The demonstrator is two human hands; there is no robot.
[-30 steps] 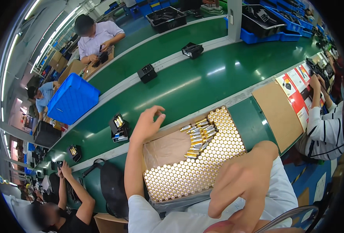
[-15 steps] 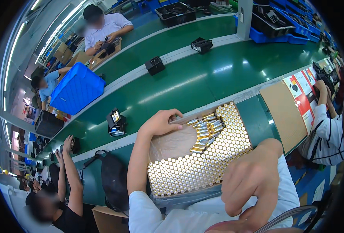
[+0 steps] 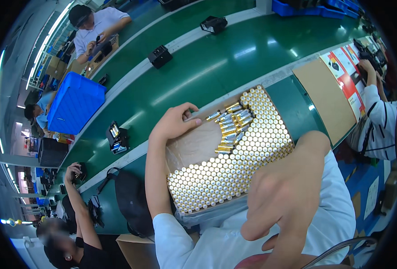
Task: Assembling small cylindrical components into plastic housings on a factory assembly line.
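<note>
In front of me a cardboard box lined with clear plastic holds many AA-type batteries, standing upright in tight rows. Several loose batteries lie on their sides at its far middle, beside a bare patch of the bottom. At the far left wall my left hand grips the rim, thumb inside and fingers over the edge. Close to the camera, my right hand is raised over the box's near right corner, fingers curled inward. Whatever it may hold is hidden behind the knuckles.
A black bag lies left of the box. Beyond stretches a green bench with black cases, an open case with batteries and a blue bin. Flat cardboard is at right. Several co-workers sit around.
My view has shifted, so the box appears higher. The left hand stays on the rim; the right remains raised and curled. A co-worker's arm at left has moved slightly.
</note>
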